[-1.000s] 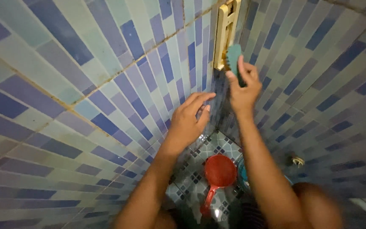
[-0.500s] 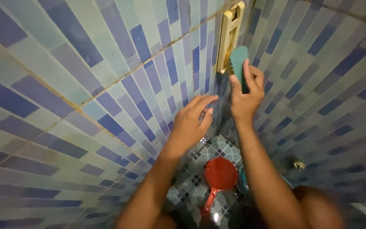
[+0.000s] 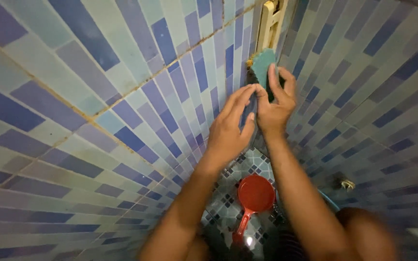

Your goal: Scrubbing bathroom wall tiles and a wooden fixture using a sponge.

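Your right hand (image 3: 274, 108) is raised up into the corner where the two tiled walls meet, forearm running down and toward you, wrist straight. Its fingers (image 3: 273, 77) are closed around a green scrub brush (image 3: 263, 65): the thumb lies on the near side, the other fingers wrap over the back, and the brush's upper end sticks out above them. The brush sits against the corner seam, with its top edge touching or just under the lower end of a cream plastic wall holder (image 3: 270, 24) fixed high in that corner; you cannot tell from here which way the bristles face.

Your left hand (image 3: 232, 128) is raised beside the right, palm toward the left tiled wall (image 3: 122, 87), forearm angled up from the lower middle of the view. Its fingers are stretched out, close together and holding nothing; the fingertips (image 3: 245, 92) reach up to the right thumb and the lower end of the brush, touching or almost so.

Down between your forearms, on the patterned floor tiles (image 3: 247, 162), lies a red plastic water dipper (image 3: 253, 198), bowl up, handle pointing toward you. On the right wall (image 3: 364, 87) low down is a small metal tap (image 3: 347, 183), well apart from both hands.
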